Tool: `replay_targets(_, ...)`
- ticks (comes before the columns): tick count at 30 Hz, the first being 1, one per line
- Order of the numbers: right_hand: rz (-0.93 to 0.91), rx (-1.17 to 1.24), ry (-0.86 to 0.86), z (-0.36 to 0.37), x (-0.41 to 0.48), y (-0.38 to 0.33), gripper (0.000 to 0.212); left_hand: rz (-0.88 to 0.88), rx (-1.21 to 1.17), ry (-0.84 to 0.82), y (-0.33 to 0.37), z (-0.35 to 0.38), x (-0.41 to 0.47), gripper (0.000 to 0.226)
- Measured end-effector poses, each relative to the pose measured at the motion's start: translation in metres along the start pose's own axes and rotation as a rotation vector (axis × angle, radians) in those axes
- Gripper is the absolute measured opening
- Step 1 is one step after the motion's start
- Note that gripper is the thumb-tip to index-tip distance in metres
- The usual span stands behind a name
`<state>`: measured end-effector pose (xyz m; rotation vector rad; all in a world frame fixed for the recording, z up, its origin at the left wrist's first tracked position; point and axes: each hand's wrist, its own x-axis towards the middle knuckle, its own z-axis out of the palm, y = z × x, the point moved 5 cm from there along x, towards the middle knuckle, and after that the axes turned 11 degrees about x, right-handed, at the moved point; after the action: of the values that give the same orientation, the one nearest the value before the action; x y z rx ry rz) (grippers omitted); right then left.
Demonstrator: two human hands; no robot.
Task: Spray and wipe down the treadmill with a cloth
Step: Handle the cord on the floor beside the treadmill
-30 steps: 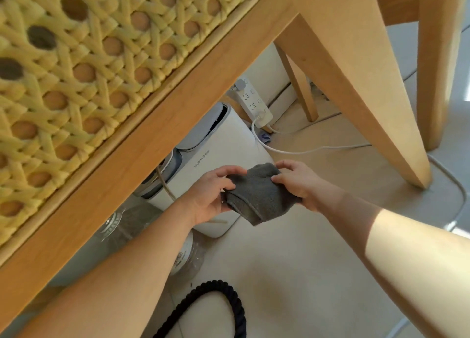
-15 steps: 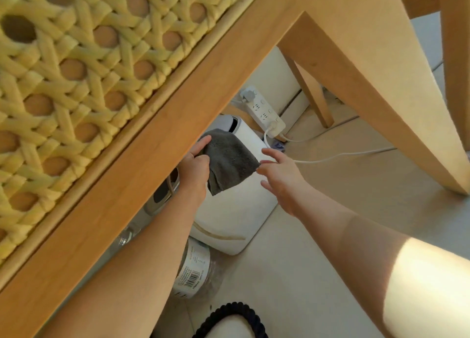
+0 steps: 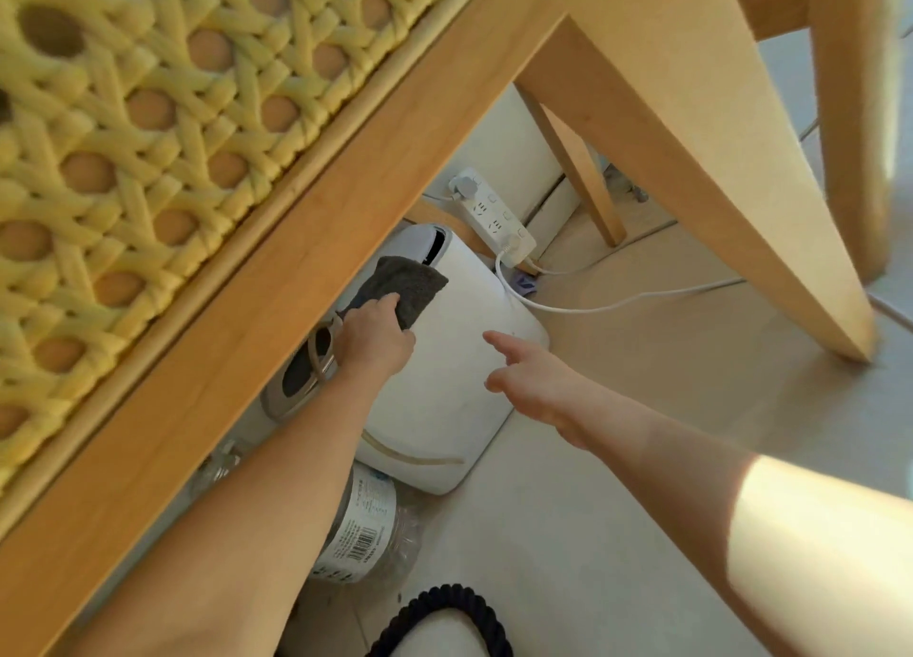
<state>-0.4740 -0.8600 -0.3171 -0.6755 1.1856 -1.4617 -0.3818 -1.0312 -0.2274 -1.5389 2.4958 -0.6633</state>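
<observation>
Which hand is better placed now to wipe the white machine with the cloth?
Left, probably. The left hand grips the grey cloth, which lies at the upper end of the white machine. The right hand is open, holds nothing and hovers over the machine's side.

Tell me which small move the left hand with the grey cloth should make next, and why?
Probably draw the grey cloth down along the white machine, toward the person. The left hand holds it at the machine's far end beside the dark slot, so most of the white side lies uncovered below it. The right hand is open.
</observation>
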Motion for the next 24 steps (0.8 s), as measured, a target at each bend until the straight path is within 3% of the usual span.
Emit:
replay_targets(2, -0.048, -0.138, -0.032, 0.003, -0.003, -0.007, 0.069, 0.03, 0.064, 0.042, 0.01, -0.008, -0.01, 0.07)
replay_targets(4, -0.082, -0.23, -0.048, 0.004, -0.008, -0.013, 0.072, 0.095, -0.07, 0.11, 0.028, -0.014, -0.025, 0.066)
replay_targets(8, -0.118, -0.41, 0.08, -0.018, -0.025, -0.021, 0.064, 0.263, -0.437, 0.13, 0.083, -0.023, -0.069, 0.025)
replay_targets(13, 0.013, -0.618, 0.169, -0.056, -0.068, -0.025, 0.012, 0.468, -0.624, -0.341, 0.148, -0.009, -0.112, 0.017)
replay_targets(15, 0.065, -0.808, 0.138, -0.071, -0.096, -0.026, 0.012, 0.554, -0.713, -0.498, 0.17, -0.005, -0.131, 0.023)
replay_targets(18, 0.132, -0.979, 0.153, -0.1, -0.142, -0.016, 0.023, 0.774, -0.641, -0.627, 0.207, -0.005, -0.167, 0.02)
replay_targets(21, 0.222, -0.943, 0.246, -0.137, -0.2, -0.004, 0.021, 1.002, -0.554, -0.442, 0.249, -0.025, -0.199, 0.019)
replay_targets(23, 0.258, -0.851, 0.399, -0.161, -0.248, 0.002, 0.019, 1.115, -0.571, -0.283, 0.275, -0.053, -0.222, 0.02)
replay_targets(24, 0.272, -0.784, 0.484, -0.171, -0.274, 0.005, 0.02, 1.167, -0.6, -0.285, 0.29, -0.064, -0.239, 0.019)
